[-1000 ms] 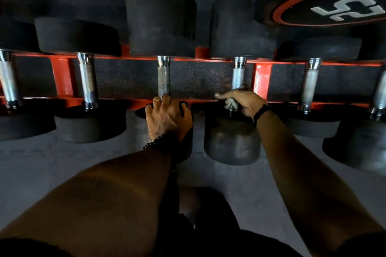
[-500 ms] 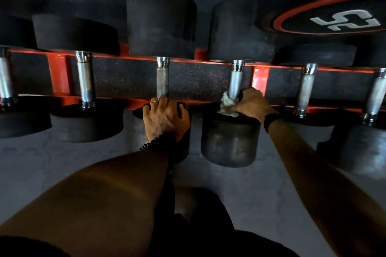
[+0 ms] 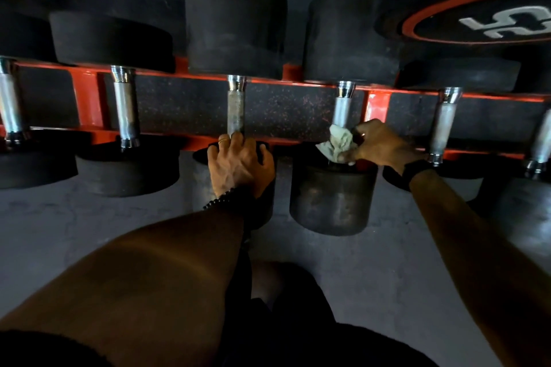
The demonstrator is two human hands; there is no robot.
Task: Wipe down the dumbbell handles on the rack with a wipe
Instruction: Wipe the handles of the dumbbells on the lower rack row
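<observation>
We note right hand (image 3: 378,143) grasping crumpled pale wipe (image 3: 338,143) around knurled steel handle (image 3: 342,110); left hand (image 3: 238,162), at its nine o'clock, released atop black dumbbell head (image 3: 262,205).

right hand (image 3: 378,144) rolled over, wipe (image 3: 338,143) now bunched beside handle (image 3: 341,112)

You can see a big black weight plate (image 3: 483,9) at the top right. It has a red ring and white marks on it, and it sits above the far ends of the weights. Below everything is a gray floor (image 3: 74,232). It looks rough and a bit spotty. Behind the bars there is a dark mat (image 3: 286,110) with tiny red specks all over it.
</observation>
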